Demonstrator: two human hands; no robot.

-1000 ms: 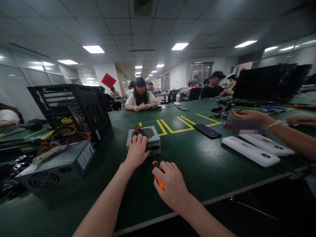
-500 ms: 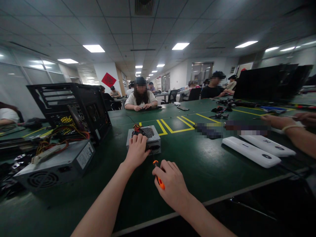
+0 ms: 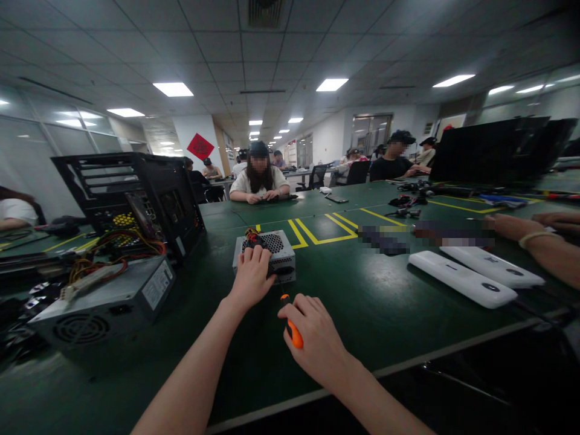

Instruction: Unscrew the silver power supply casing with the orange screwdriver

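A small grey power supply unit (image 3: 287,263) with a perforated face lies on the green table in front of me. My left hand (image 3: 252,270) grips its near left side, fingers curled over the bundled cables (image 3: 255,237) on top. In my right hand (image 3: 312,335) is an orange-and-black screwdriver (image 3: 295,333), held by the handle. Its thin shaft points at the near side of the power supply; whether the tip touches a screw is too small to make out.
At left stand a second power supply (image 3: 102,302) with loose wires and an open black computer case (image 3: 136,187). Two white oblong devices (image 3: 462,279) lie at right, near another person's hands (image 3: 514,228). Across the table (image 3: 362,320) sits a person (image 3: 260,181); dark monitors (image 3: 480,157) stand far right.
My right hand has turned the screwdriver handle slightly. My left hand keeps its place on the power supply. The other person's hands at right have shifted a little.
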